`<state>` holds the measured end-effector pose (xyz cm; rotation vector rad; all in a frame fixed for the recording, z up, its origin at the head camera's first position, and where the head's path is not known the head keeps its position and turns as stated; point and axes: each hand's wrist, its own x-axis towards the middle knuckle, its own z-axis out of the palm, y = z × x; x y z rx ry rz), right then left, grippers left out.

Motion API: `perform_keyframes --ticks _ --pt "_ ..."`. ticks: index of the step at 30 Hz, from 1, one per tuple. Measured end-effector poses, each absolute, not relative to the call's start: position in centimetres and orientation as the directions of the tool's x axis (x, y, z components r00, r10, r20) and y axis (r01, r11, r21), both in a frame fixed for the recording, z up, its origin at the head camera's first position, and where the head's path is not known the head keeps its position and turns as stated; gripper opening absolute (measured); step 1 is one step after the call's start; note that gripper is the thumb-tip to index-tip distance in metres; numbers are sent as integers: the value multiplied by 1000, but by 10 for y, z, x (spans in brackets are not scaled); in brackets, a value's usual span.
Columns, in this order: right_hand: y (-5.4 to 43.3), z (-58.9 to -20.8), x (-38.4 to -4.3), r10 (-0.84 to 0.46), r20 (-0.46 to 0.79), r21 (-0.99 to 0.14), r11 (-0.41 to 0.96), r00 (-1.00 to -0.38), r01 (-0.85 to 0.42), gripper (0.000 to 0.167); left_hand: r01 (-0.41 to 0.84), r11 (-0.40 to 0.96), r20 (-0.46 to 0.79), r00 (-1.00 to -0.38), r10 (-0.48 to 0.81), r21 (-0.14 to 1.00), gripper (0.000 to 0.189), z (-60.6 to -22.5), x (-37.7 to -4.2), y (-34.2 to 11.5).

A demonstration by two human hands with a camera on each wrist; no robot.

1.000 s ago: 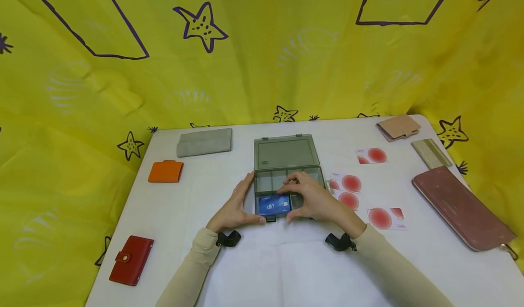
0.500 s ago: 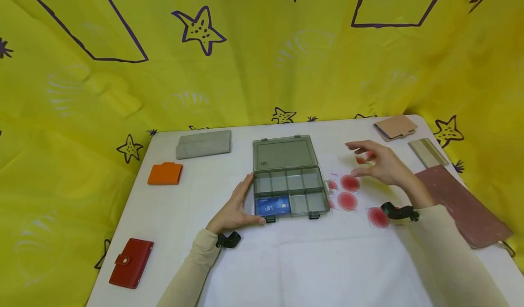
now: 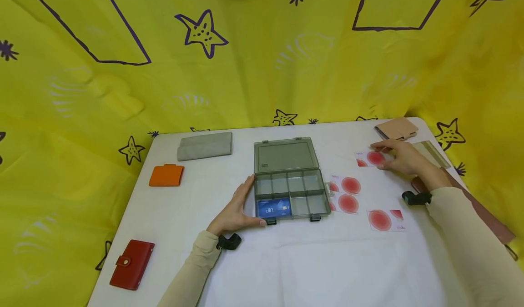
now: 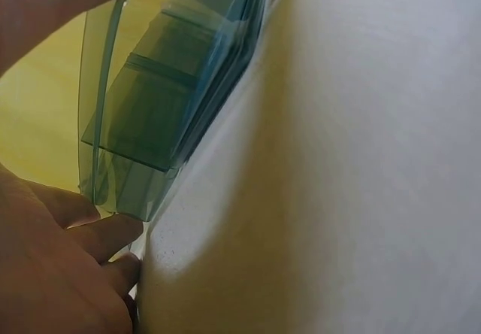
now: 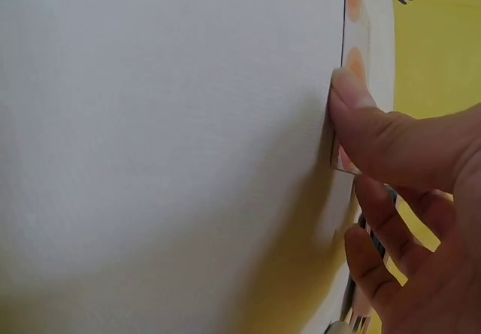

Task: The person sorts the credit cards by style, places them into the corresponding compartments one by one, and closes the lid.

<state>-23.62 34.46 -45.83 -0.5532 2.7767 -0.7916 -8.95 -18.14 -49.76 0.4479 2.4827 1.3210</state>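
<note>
The far card point(image 3: 365, 157) lay on the table point(image 3: 327, 261) right of the box point(image 3: 285, 156), long axis left-to-right, extending leftward from my nearer right hand point(image 3: 405, 159). I had thumb touching its edge, fingers arched; whether they gripped, I couldn't tell. My left hand point(image 3: 233, 213) spread loosely against the box's left end.

Card point(image 3: 365, 158) partly behind right hand point(image 3: 405, 158); maroon wallet point(image 3: 487, 215) partly behind right sleeve point(image 3: 471, 241).

viewed from my remote end: a makeshift, screened-off tabletop station. yellow sheeting point(image 3: 245, 84) with starfish drawings hangs behind and along both sides of a white-covered table point(image 3: 311, 270). i cannot tell what building or room lies beyond.
</note>
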Motion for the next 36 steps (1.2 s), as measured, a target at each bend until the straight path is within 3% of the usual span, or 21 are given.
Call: perform_keyframes --ticks 9,12,19,23,27,29,31,36 --pt "345 -460 -239 -382 -125 -540 801 -916 -260 52 137 523 -104 -908 405 841 135 -497 -90 -182" --pt "346 -462 -237 -371 -82 -545 794 -925 -270 52 135 516 -105 -906 409 846 134 -496 -90 -182" --pt "340 -466 -223 -402 66 -501 779 -913 -378 49 129 513 -106 -908 404 849 133 -497 -90 -182" --pt "336 -465 -213 -346 193 -501 770 -918 -395 43 124 517 -115 -906 406 847 134 -498 -90 -181" --pt "325 -463 -204 -231 408 -602 660 -883 -450 42 127 521 -113 -907 405 844 133 -499 -91 -181" --pt "315 -459 -198 -188 440 -686 560 -878 -464 44 126 526 -113 -910 399 841 133 -498 -91 -181" --pt "302 -455 -191 -171 406 -784 440 -898 -438 46 127 527 -110 -912 396 840 133 -499 -92 -182" --pt "268 -450 -166 -278 131 -962 197 -952 -190 50 134 521 -101 -912 398 843 133 -499 -91 -182"
